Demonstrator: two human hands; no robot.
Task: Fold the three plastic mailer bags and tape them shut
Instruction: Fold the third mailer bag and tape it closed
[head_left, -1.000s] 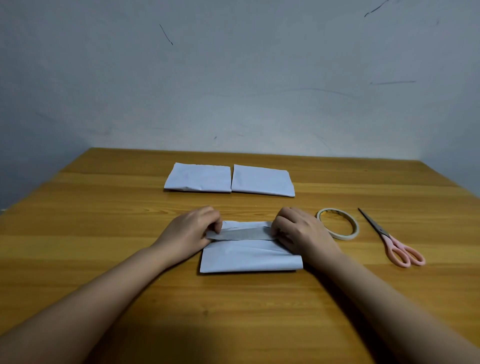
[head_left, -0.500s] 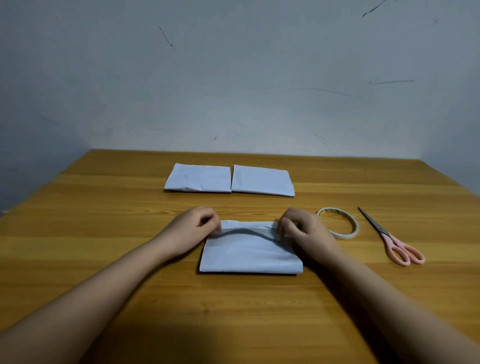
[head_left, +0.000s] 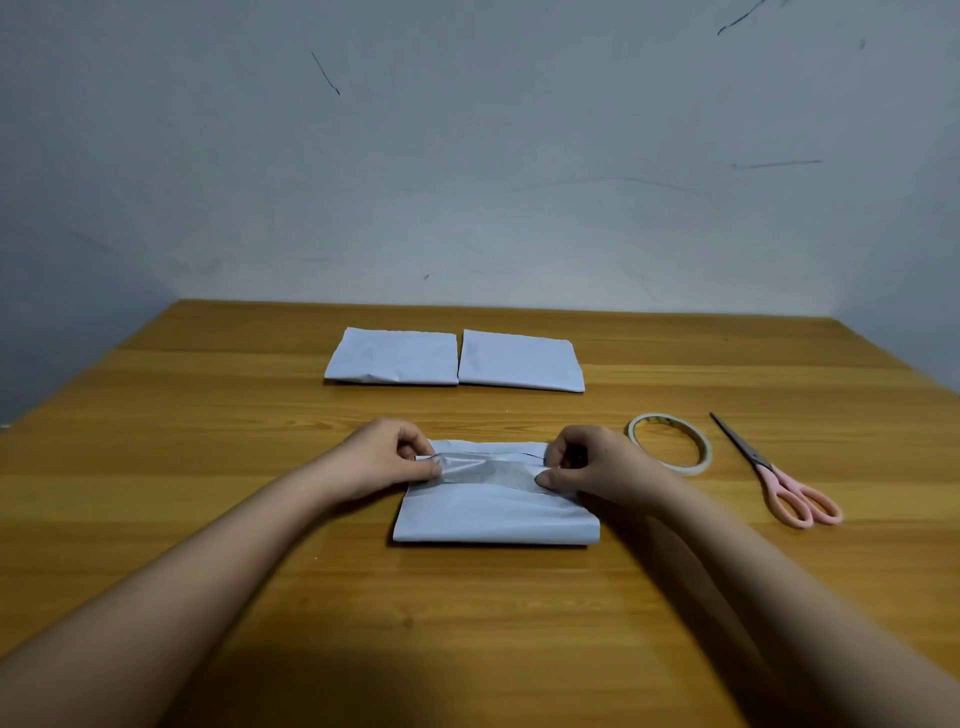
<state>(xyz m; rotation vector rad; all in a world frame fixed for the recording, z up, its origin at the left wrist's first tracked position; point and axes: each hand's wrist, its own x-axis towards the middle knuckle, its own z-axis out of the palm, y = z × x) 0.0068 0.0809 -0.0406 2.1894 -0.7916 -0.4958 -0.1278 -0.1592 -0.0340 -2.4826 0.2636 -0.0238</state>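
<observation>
A wooden table (head_left: 208, 519) with a yellow-brown grain fills the lower half of the view; it is backed by a pale grey wall (head_left: 519, 156) marked with a few thin dark scratches, and the near edge of the table is darkened by shadow. A folded white bag (head_left: 493, 514) is laid flat near the middle of the table, between the two forearms; a greyish strip (head_left: 488, 472) along its far part is pinched at each end — by the curled fingers and thumb of the left hand (head_left: 384, 457) at the left end, and by those of the right hand (head_left: 587, 465) at the right end. Whether the strip is tape or the bag's own flap cannot be told. Two more folded bags are set farther back, side by side and touching: the left bag (head_left: 395, 357) and the right bag (head_left: 522, 361). A tape roll (head_left: 669, 443) is laid flat just beside the right hand; pink-handled scissors (head_left: 774, 473) are placed to its right, shut, with the blades pointed away toward the wall.
</observation>
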